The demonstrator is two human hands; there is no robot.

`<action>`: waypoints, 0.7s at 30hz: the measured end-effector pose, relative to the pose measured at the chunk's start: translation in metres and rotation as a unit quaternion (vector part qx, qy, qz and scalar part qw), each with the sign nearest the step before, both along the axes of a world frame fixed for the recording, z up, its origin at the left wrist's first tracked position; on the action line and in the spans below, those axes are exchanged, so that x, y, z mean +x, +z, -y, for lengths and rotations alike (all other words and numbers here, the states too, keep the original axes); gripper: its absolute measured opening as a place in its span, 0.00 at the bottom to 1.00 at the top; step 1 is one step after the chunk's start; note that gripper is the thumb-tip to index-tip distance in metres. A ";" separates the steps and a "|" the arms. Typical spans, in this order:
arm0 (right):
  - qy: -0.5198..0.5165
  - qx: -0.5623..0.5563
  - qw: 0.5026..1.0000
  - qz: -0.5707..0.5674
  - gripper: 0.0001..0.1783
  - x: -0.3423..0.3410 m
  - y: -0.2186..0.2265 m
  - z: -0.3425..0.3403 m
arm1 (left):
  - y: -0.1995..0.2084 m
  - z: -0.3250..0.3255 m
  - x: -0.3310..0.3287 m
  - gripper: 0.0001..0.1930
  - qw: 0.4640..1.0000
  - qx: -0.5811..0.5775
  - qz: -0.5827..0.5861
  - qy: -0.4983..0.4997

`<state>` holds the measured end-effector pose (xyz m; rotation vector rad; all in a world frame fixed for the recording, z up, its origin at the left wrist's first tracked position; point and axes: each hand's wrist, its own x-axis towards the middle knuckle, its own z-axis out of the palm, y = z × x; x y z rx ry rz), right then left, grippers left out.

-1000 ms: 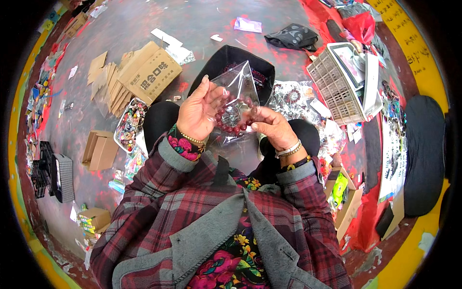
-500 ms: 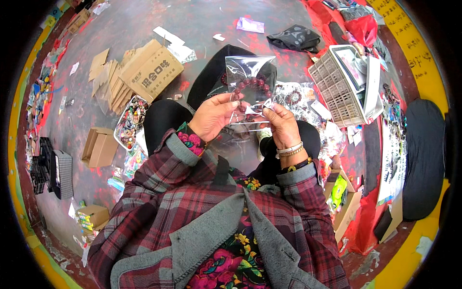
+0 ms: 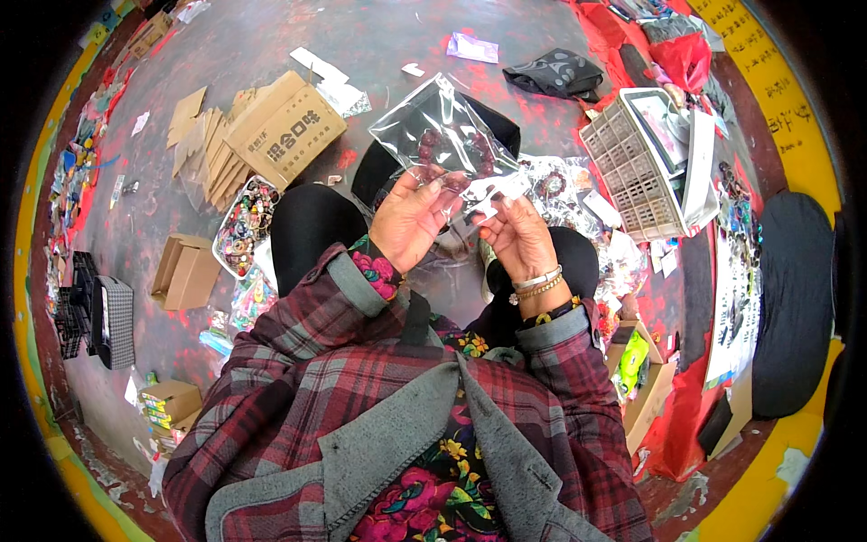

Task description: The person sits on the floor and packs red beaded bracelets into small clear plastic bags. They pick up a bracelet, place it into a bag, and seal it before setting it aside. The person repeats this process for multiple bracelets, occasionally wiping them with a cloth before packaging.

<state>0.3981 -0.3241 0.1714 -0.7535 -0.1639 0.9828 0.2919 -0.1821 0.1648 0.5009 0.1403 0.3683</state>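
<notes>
Above a black open container (image 3: 503, 125) that sits on the floor (image 3: 397, 41) before the person's knees, a clear plastic bag (image 3: 442, 113) is held up, tilted, with a ring of dark red beads (image 3: 485, 166) showing through its film. The left hand (image 3: 405, 221) pinches the bag's lower edge between thumb and fingers, its palm partly turned up. The right hand (image 3: 524, 242) pinches the same end a little farther right, thumb and fingertips drawn together; glare on the crumpled film hides some of the contact. Two bracelets (image 3: 540, 282) circle the right wrist. Just beside the left knee (image 3: 316, 237) stands a white tray (image 3: 219, 256) filled with mixed colourful small pieces (image 3: 250, 221), and beyond it a brown cardboard box (image 3: 289, 131) leans near flattened cardboard (image 3: 221, 176). Right of the container lies shiny clear packaging (image 3: 567, 210), with a pale slatted basket (image 3: 623, 167) farther right. A dark patterned bag (image 3: 554, 74) and a purple packet (image 3: 472, 48) lie on the floor farther ahead.
</notes>
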 end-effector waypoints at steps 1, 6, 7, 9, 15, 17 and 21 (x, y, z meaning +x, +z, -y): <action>0.022 -0.018 1.000 0.011 0.13 0.001 -0.001 -0.001 | -0.001 0.002 0.001 0.09 1.000 0.001 0.008 -0.001; -0.025 -0.113 0.981 0.156 0.06 -0.012 -0.006 -0.005 | -0.004 0.015 0.003 0.09 1.000 -0.015 0.017 -0.010; -0.035 -0.111 0.978 0.171 0.06 -0.013 -0.005 -0.006 | -0.004 0.016 0.003 0.09 1.000 -0.008 0.016 -0.016; -0.070 -0.104 0.978 0.168 0.06 -0.017 0.002 -0.009 | -0.010 0.017 0.004 0.09 1.000 -0.002 0.016 -0.010; -0.100 -0.212 0.904 0.357 0.09 -0.001 -0.021 -0.001 | -0.019 0.019 0.003 0.08 0.998 -0.007 -0.044 -0.046; -0.094 -0.262 0.852 0.443 0.11 0.005 -0.007 0.001 | -0.023 0.018 0.000 0.12 0.990 -0.011 -0.099 -0.096; -0.033 -0.397 0.651 0.646 0.13 0.021 0.026 -0.003 | -0.042 0.023 -0.009 0.15 0.937 0.066 -0.259 -0.224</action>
